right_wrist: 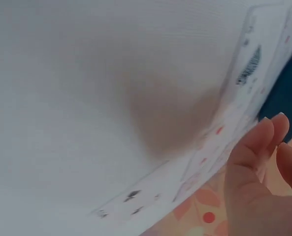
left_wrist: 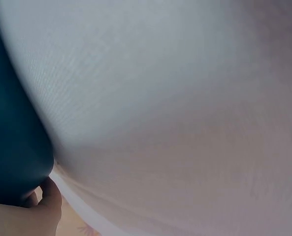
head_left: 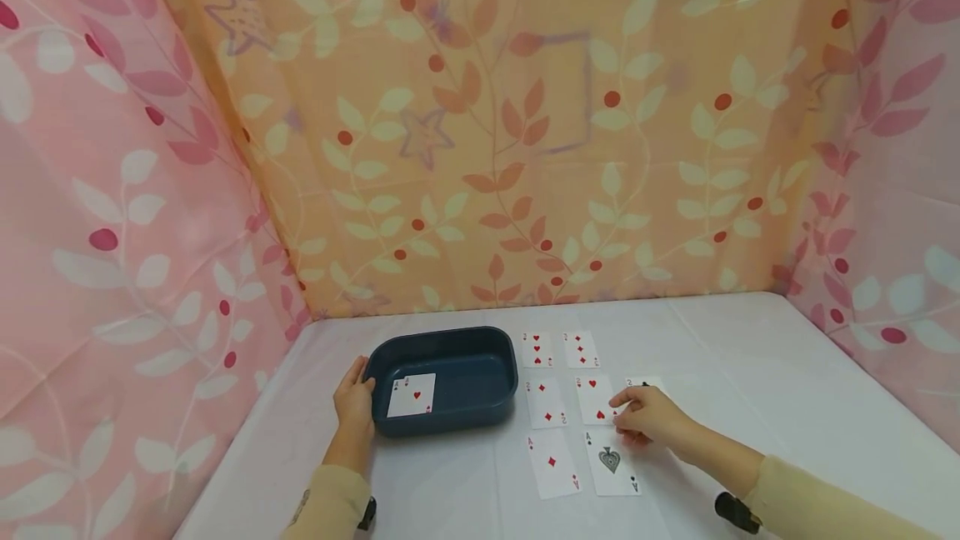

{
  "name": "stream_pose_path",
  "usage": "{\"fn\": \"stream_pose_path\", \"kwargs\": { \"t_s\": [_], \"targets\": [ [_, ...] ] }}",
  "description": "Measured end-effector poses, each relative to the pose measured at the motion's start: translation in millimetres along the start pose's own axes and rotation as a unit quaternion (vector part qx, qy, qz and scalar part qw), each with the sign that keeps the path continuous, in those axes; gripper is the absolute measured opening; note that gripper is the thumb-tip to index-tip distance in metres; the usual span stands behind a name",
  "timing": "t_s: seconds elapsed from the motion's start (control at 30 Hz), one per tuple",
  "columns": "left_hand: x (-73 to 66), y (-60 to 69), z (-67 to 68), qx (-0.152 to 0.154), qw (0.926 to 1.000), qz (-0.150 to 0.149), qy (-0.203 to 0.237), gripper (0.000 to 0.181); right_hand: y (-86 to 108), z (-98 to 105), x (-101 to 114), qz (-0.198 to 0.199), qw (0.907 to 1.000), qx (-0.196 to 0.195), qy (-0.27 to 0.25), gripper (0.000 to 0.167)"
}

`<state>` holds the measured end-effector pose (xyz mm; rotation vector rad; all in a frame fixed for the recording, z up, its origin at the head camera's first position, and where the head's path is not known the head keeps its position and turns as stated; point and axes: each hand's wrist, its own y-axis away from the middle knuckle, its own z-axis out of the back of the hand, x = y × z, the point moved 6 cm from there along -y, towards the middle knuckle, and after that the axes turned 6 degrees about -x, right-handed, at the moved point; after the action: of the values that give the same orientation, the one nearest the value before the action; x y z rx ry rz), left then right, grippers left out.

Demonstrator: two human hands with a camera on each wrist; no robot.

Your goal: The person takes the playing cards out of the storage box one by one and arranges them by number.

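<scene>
My left hand (head_left: pixel 354 397) grips the left end of a dark blue rectangular tub (head_left: pixel 472 417); the left wrist view shows the tub's wall (left_wrist: pixel 15 132) beside curled fingers. Inside lies an ace of hearts (head_left: pixel 420 386) overlapping another card. Above the playing cards on the table hovers my right hand (head_left: pixel 651 417), its fingers loosely bent and nothing visible between them. Nearest to it are the two of hearts (head_left: pixel 591 394), the ace of spades (head_left: pixel 611 477) and a black two (head_left: pixel 647 379), which the hand partly covers.
Left of these are the two of diamonds (head_left: pixel 542 407) and ace of diamonds (head_left: pixel 551 477). Farther back lie the three of hearts (head_left: pixel 537 350) and three of diamonds (head_left: pixel 581 350). A white cloth covers the table (head_left: pixel 757 373), with patterned curtains (head_left: pixel 495 215) behind and at both sides.
</scene>
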<state>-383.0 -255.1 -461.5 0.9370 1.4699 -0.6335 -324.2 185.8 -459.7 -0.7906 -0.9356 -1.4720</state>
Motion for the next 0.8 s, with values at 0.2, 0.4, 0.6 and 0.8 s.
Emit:
{"fn": "stream_pose_path", "kwargs": {
  "t_s": [0.2, 0.4, 0.6, 0.8],
  "targets": [
    [-1.4, 1.8, -0.2, 0.001, 1.0, -0.004, -0.002, 0.052, -4.9, -17, 29, 0.028, 0.9963, 0.023, -0.078, 0.026],
    [-1.0, 2.9, -1.0, 0.0, 1.0, -0.009, -0.001, 0.052, -7.5, -39, 55, 0.043, 0.9887, 0.041, -0.137, 0.025],
    [0.5, 2.2, -1.0, -0.002, 0.9999, -0.011, -0.004, 0.052, -11.6, -58, 68, 0.039, 0.9856, 0.032, -0.162, 0.022],
    [0.2, 2.3, -0.1, -0.005, 0.9999, -0.013, 0.002, 0.052, -16.8, -72, 78, 0.047, 0.977, 0.037, -0.204, 0.024]
  ]
}}
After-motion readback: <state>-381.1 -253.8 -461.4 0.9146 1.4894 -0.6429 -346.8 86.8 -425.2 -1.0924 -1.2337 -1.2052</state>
